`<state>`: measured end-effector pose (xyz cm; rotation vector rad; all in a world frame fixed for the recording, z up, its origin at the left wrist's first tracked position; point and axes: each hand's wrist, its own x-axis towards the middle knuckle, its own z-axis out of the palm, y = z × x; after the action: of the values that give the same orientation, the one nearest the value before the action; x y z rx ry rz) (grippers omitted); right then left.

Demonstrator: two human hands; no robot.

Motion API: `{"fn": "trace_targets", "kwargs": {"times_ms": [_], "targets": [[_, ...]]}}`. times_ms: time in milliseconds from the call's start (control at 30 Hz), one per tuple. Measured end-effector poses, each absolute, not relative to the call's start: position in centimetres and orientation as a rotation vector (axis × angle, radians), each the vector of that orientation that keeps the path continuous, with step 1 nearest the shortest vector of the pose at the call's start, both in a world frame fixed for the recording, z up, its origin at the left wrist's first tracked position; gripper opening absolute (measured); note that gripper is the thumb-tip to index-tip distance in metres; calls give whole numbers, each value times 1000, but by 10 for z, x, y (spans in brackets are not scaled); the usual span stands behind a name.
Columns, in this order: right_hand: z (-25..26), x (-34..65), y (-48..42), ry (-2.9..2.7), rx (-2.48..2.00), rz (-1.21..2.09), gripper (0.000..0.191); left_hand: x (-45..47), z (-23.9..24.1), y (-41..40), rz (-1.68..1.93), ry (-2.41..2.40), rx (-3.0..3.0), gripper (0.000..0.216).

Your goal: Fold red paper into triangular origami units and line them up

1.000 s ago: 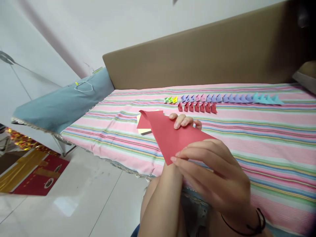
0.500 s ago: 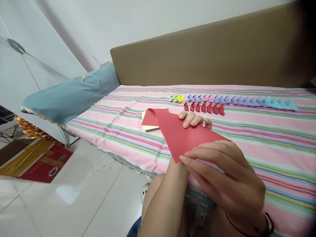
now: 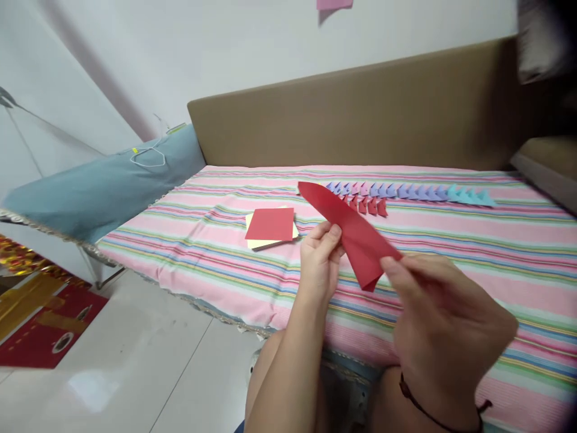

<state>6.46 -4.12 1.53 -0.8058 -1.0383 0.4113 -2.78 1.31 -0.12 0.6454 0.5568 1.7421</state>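
Note:
A folded sheet of red paper (image 3: 349, 225) is held in the air over the striped cover, its long folded edge slanting from upper left to lower right. My left hand (image 3: 322, 243) pinches its lower left side, thumb on top. At the right end, my right hand (image 3: 433, 300) pinches a corner between thumb and fingers. A stack of square paper (image 3: 270, 225) with a red sheet on top and pale yellow beneath lies left of my left hand. Behind the held paper run rows of small folded paper pieces (image 3: 419, 192) in purple, pink, turquoise and red, partly hidden.
The pink striped cover (image 3: 202, 240) lies over a sofa seat with a brown backrest (image 3: 351, 108). A blue armrest (image 3: 103, 171) with a white cable (image 3: 148, 157) is on the left. A red box (image 3: 49, 325) stands on the tiled floor.
The red paper has been turned and tilted, now showing a long fold along its top. My left hand has shifted left, thumb now showing. The stack is fully uncovered; the camera view has shifted.

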Motion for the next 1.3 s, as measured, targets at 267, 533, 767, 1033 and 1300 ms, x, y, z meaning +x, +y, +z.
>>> {"fn": "trace_targets", "kwargs": {"times_ms": [267, 533, 767, 1033, 1300], "targets": [[-8, 110, -2, -722, -983, 1074, 25, -22, -6, 16, 1661, 1053, 872, 16], [8, 131, -4, -1567, -1087, 80, 51, -22, -2, 12, 1462, 1556, 2056, 16], [13, 134, -2, -1763, -1145, -143, 49, -18, 4, 10, 1108, 1472, 2453, 16], [10, 140, -5, -1937, -1250, 57, 14, -18, 14, 1, 796, 1346, 2505, 20], [18, 168, -11, -1945, -1285, 172, 16, -23, 26, -6, 739, 1299, 2496, 19]]}}
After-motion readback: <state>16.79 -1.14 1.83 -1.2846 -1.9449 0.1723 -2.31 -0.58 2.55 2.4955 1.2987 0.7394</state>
